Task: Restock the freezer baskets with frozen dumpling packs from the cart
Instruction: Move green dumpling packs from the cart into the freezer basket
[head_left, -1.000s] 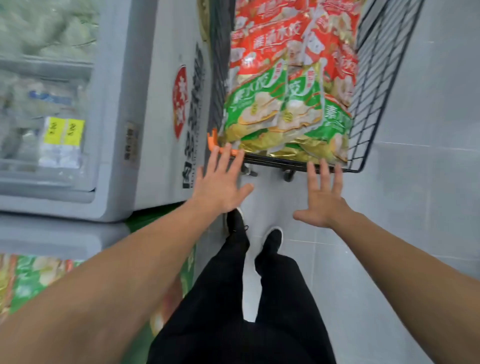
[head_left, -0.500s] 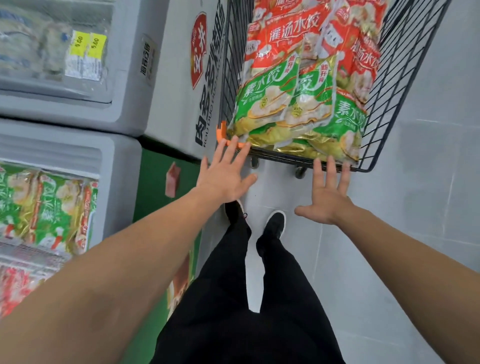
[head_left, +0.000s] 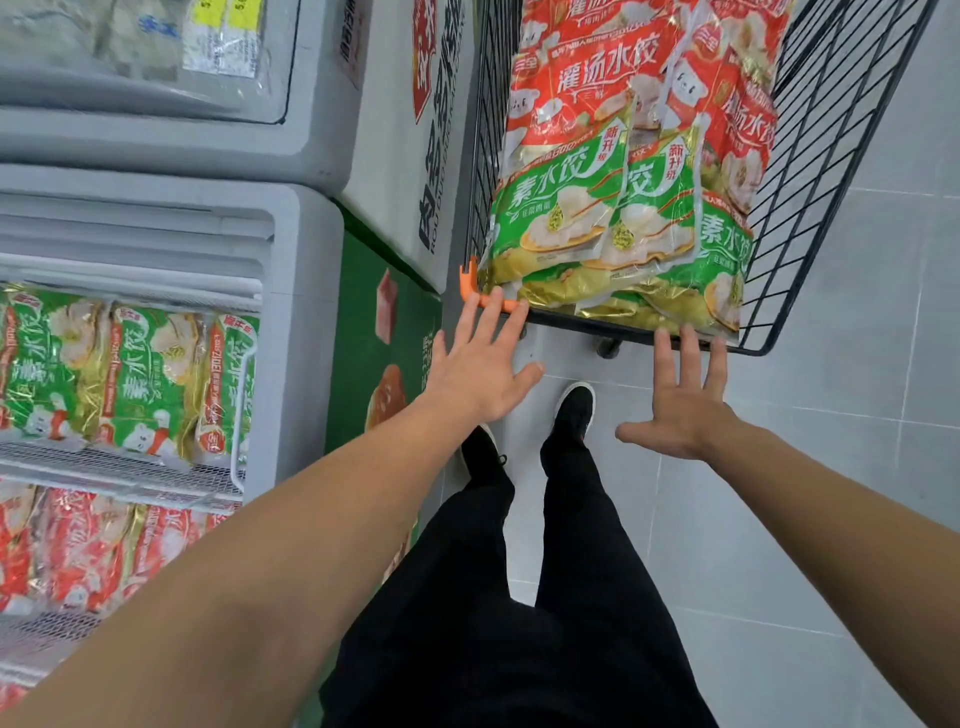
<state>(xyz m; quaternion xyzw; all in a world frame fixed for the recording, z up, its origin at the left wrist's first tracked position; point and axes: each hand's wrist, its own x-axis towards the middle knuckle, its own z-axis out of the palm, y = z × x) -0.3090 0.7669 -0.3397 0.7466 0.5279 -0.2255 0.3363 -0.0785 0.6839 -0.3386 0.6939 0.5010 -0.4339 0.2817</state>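
While packs sat unpicked, hands reached for the cart.
Left hand and right hand: fingers spread, empty, at its near rim for steering.

Cart: black coated wire, orange plastic corner guard under my fingers. Dumpling packs: glossy crinkled plastic film, gold foil edges. Freezer: matt grey plastic casing; white wire baskets. Floor: smooth grey tile. My trousers: matt black cloth.

cart: we see black wire, orange corner guard
packs in cart: green and gold nearest us, red behind
freezer: grey, green front panel
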